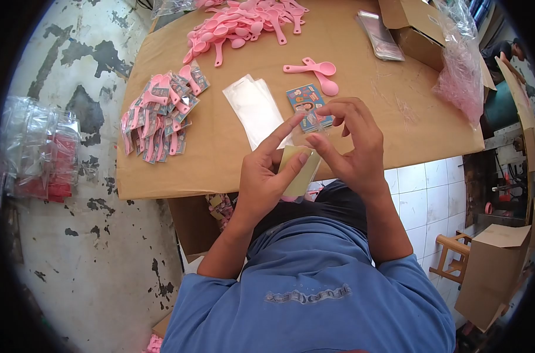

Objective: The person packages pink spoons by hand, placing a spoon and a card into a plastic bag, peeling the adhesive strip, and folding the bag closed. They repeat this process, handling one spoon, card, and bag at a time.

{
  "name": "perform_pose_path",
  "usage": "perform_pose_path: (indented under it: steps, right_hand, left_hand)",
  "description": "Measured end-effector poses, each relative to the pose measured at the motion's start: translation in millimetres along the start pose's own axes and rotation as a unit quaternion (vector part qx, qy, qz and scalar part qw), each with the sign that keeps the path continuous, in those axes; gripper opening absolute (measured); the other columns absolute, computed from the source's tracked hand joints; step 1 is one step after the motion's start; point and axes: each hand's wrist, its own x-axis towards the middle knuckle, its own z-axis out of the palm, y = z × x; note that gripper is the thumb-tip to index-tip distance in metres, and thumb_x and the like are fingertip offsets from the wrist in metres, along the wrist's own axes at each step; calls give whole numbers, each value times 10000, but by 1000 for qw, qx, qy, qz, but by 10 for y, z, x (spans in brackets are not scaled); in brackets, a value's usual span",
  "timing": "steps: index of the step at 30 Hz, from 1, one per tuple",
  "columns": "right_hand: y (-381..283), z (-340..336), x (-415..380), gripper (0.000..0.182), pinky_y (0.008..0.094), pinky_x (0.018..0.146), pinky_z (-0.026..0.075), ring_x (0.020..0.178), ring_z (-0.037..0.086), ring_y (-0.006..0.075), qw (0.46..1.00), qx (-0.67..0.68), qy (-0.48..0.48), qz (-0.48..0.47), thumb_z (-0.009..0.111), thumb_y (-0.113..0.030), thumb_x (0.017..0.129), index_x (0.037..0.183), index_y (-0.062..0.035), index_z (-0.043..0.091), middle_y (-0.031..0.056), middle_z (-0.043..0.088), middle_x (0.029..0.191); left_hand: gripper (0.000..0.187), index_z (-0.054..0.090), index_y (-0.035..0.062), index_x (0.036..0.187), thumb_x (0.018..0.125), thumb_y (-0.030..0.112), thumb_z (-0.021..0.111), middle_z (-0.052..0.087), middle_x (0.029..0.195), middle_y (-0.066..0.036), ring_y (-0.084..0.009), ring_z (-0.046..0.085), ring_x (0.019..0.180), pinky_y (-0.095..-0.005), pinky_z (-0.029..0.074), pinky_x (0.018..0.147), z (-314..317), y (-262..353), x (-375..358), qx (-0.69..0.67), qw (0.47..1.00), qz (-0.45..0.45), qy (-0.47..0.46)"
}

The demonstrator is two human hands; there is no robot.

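My left hand (271,173) grips a yellowish card in a clear plastic bag (303,170) between its thumb and fingers, with its index finger stretched out along the top. Something pink shows at the bag's lower end, too small to make out. My right hand (356,147) is beside the bag's upper end, thumb and curled fingers apart. Clear plastic shows between the two hands. Just beyond them lies a stack of blue printed cards (303,97), partly hidden by my fingers. A stack of clear plastic bags (253,109) is on the table to the left.
Two pink spoons (314,69) lie crossed beyond the cards. Loose pink spoons (238,26) are heaped at the back; packed spoons (161,112) are piled at left. A plastic bundle (380,35) and a cardboard box (411,32) stand at right. Another person (503,53) is at far right.
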Motion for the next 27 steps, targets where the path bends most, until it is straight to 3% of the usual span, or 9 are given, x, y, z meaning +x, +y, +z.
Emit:
perform_pose_path:
  steps: [6,10,12,15,21,24,27]
  right_hand:
    - [93,6,26,135,428,834,536,969,668,316,1000,-6,-2,10,788,-103,877,952,-21,710,126,673,1021]
    - [175,-202,199,118,430,856,527,986,661,312,994,-74,-58,-57,775,-92,887,958,-21,714,129,673,1029]
    - [230,-177,203,122,425,860,524,999,654,305,996,-86,-8,-19,780,-93,884,962,-24,717,129,673,1037]
    - [167,-154,197,135,417,851,525,1004,640,294,997,-69,31,-9,787,-89,877,983,-32,726,121,672,1058]
    - [82,18,69,235,402,819,534,979,613,283,994,-73,10,-74,805,-48,805,1032,-57,749,92,675,1153]
    - [106,115,32,252,402,819,533,982,614,284,992,-93,33,-82,807,-42,782,1026,-59,749,85,681,1169]
    - [110,170,-11,246,403,825,532,988,617,289,989,-109,59,-79,802,-39,778,1017,-58,745,74,690,1152]
  left_hand:
    - [633,417,34,1607,1027,51,671,781,1019,-141,-87,715,846,-231,551,715,-4,-75,1,75,997,30,-18]
    - [655,396,40,1618,1023,54,671,784,1066,-195,-116,735,880,-240,568,748,-12,-10,1,-8,999,-10,-34]
    - [666,386,44,1623,1022,56,672,781,1089,-216,-130,743,899,-248,577,766,-26,55,7,-44,997,-41,-49]
    - [654,396,85,1633,1031,53,649,776,1049,-139,-92,703,863,-232,559,743,9,71,9,-62,996,-46,-38]
    - [683,376,29,1626,1014,37,678,780,1063,-182,-128,738,920,-251,575,785,0,-14,28,-31,999,-16,-21]
    - [685,375,19,1626,1010,23,677,776,1036,-155,-110,724,910,-243,562,770,24,-23,22,-12,1000,-13,-21]
    - [686,376,13,1625,1007,14,674,772,1031,-149,-97,711,908,-239,551,759,-18,-56,29,82,996,-18,-26]
